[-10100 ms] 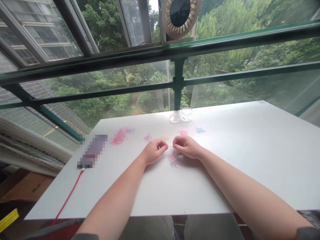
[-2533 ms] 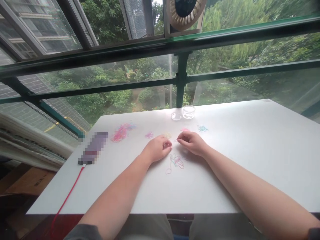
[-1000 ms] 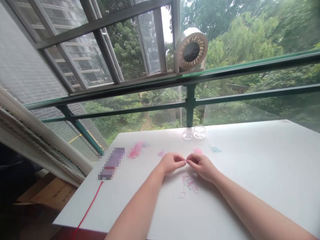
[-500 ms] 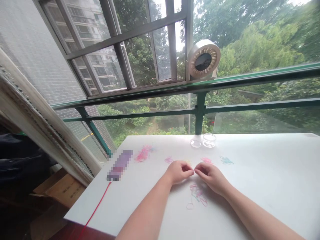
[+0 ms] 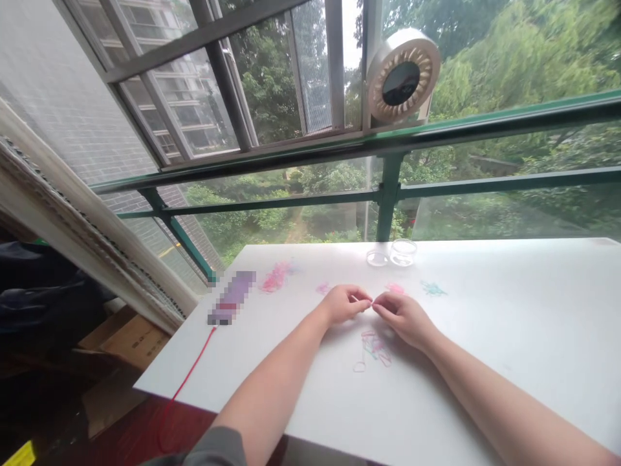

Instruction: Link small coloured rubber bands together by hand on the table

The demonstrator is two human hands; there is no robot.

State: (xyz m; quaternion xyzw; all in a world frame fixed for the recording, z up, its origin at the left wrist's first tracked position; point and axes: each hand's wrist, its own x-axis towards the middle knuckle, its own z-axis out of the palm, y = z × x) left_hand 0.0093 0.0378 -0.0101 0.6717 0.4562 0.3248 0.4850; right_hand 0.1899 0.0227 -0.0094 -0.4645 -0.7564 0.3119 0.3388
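Note:
My left hand [image 5: 343, 304] and my right hand [image 5: 403, 317] meet over the middle of the white table, thumb and fingers pinched on each. Their fingertips almost touch; whatever lies between them is too small to make out. Just below them lies a loose group of thin pink, purple and green loops [image 5: 376, 347], which look like small rubber bands. Beyond the hands are small piles: purple loops [image 5: 323, 288], pink loops [image 5: 395, 288] and teal loops [image 5: 433, 288]. A larger, mostly pink pile [image 5: 274, 277] sits farther left.
Two clear round pieces, a shallow one [image 5: 377, 258] and a taller container [image 5: 403, 253], stand at the table's [image 5: 509, 310] back edge. A blurred purple device [image 5: 233, 298] with a red cable [image 5: 194, 366] lies left. A round fan [image 5: 402, 81] sits by the window above the green railing [image 5: 272, 208].
The view has tilted downward, so everything sits higher in the picture and more of the table's front edge shows. Both hands stay pinched together, with little other movement.

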